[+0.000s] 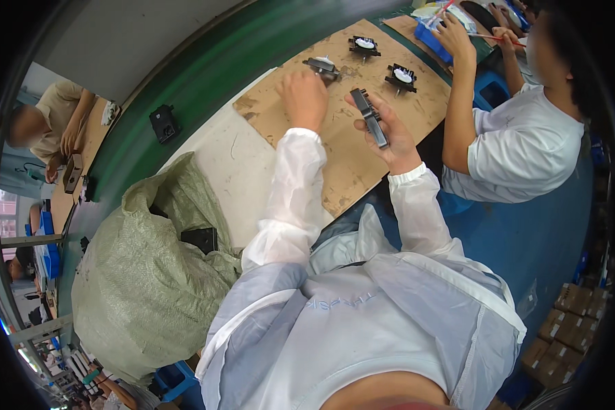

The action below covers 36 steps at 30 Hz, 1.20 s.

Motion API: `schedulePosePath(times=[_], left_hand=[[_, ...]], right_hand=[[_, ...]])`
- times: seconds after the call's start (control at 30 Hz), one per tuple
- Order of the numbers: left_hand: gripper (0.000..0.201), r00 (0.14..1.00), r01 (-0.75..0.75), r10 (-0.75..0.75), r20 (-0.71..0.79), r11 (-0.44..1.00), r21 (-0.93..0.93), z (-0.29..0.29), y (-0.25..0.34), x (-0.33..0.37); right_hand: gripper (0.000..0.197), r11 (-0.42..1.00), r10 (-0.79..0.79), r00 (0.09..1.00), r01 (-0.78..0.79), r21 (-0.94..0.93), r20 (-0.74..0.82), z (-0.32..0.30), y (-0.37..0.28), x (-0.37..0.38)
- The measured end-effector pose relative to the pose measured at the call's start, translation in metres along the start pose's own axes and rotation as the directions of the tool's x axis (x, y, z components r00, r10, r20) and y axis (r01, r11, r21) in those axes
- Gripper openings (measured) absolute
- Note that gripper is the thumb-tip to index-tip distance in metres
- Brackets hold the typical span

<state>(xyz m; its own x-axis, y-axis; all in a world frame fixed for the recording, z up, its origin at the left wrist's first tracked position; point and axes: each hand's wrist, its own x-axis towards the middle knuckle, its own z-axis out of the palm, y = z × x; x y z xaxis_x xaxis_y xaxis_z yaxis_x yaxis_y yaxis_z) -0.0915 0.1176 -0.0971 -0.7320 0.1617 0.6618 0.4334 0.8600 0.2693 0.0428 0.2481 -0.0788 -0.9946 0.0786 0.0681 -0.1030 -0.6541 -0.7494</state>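
My right hand (396,137) is wrapped round a long black plastic housing (370,117), held upright above the cardboard with its thumb side toward the left. My left hand (302,99) is curled over the cardboard, its back to me. Its fingertips are hidden, so what they pinch does not show. Just beyond those fingers lies a black part with a white piece on top (324,66); I cannot tell whether they touch it. Two similar black parts with white round centres, one at the far edge (365,46) and one farther right (402,77), rest on the board.
The brown cardboard sheet (352,184) covers the work surface beside a green belt (133,137), on which a black housing (163,123) lies. A large woven sack (150,273) stands at my left with black parts inside. A co-worker (526,143) sits close at right, near a blue bin (434,41).
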Motion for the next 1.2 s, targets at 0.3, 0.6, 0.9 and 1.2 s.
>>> schedulePosePath(times=[0.3, 0.6, 0.9, 1.2], left_hand=[[0.010, 0.899, -0.190, 0.022, -0.437, 0.919, -0.345, -0.114, -0.039, 0.004], [0.014, 0.850, 0.098, -0.440, -0.289, 0.672, -0.734, -0.195, -0.031, -0.005], [0.020, 0.823, 0.198, -0.549, -0.146, 0.518, -0.832, -0.207, -0.045, -0.010], [0.019, 0.821, 0.268, -0.567, -0.066, 0.484, -0.833, -0.211, -0.050, -0.014]], right_hand=[[0.059, 0.997, 0.036, 0.985, -0.046, 0.057, 0.171, 0.020, 0.009, 0.024], [0.065, 0.864, -0.242, 0.938, 0.324, -0.386, 0.247, 0.122, 0.017, 0.028], [0.063, 0.797, -0.294, 0.809, 0.502, -0.337, 0.509, 0.167, 0.031, 0.033], [0.064, 0.849, -0.278, 0.832, 0.446, -0.283, 0.480, 0.172, 0.045, 0.031]])
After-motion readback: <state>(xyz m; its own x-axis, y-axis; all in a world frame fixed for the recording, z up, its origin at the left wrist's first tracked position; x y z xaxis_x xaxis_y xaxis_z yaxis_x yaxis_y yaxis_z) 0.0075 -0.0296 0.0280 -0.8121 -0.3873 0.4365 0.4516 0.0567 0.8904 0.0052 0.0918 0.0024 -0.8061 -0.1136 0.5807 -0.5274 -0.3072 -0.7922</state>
